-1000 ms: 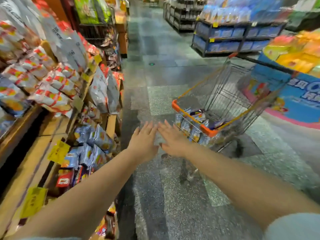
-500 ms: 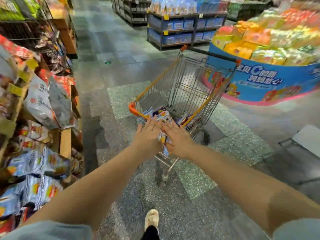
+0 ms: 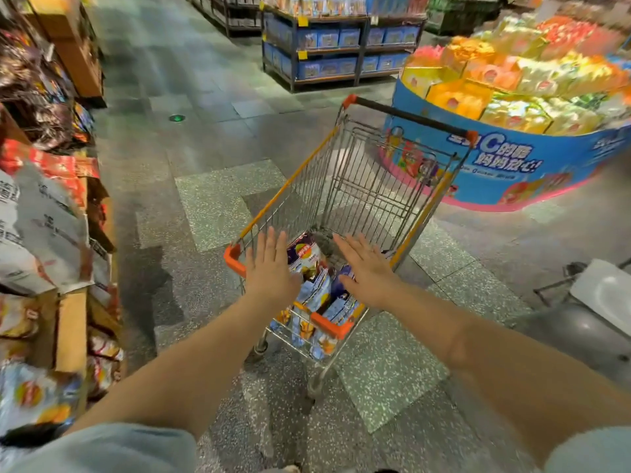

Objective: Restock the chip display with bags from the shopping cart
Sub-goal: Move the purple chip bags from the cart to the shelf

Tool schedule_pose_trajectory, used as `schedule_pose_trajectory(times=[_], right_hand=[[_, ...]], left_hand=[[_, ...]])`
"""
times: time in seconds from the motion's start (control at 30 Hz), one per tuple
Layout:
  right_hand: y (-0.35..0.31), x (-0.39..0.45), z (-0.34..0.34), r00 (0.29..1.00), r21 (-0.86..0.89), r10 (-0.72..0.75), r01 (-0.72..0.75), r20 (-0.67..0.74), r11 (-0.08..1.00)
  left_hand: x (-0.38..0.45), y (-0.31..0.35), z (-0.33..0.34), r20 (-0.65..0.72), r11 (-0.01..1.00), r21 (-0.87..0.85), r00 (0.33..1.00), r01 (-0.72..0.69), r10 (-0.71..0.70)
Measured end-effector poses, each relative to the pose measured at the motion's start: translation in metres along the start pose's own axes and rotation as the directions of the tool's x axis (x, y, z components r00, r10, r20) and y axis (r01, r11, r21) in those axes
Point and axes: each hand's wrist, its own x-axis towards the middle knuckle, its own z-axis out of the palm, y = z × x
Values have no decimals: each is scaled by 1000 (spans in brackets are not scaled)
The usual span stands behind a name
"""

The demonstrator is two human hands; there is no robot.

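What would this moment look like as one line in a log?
left hand: open, over cart | right hand: open, over cart | bags: in cart, none held

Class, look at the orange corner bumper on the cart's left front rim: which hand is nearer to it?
Left. The left hand hovers open right beside the orange corner bumper; the right hand hovers open farther right, over the chip bags.

We have a single view, worn on the head, looking forward and steeply down along our own two outstretched bare arms. It sits close above the near orange-cornered end of the silver wire shopping cart [image 3: 355, 199], which fills the centre. The wide lens bends the speckled grey-green floor [image 3: 211, 199] and pushes the packed chip display [image 3: 41, 233] to the left edge.
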Motion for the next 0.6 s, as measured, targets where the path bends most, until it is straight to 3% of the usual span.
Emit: schedule_pose_trajectory(times=[0.27,0.6], right_hand=[[51,86,-8,988,-67,-109,117,109,991],[125,219,4,902,-125,-329,374,281,919]], left_hand=[[66,12,46,57,976,-7,974,220,-219],[117,41,102,58,831,17,829,556,-556]])
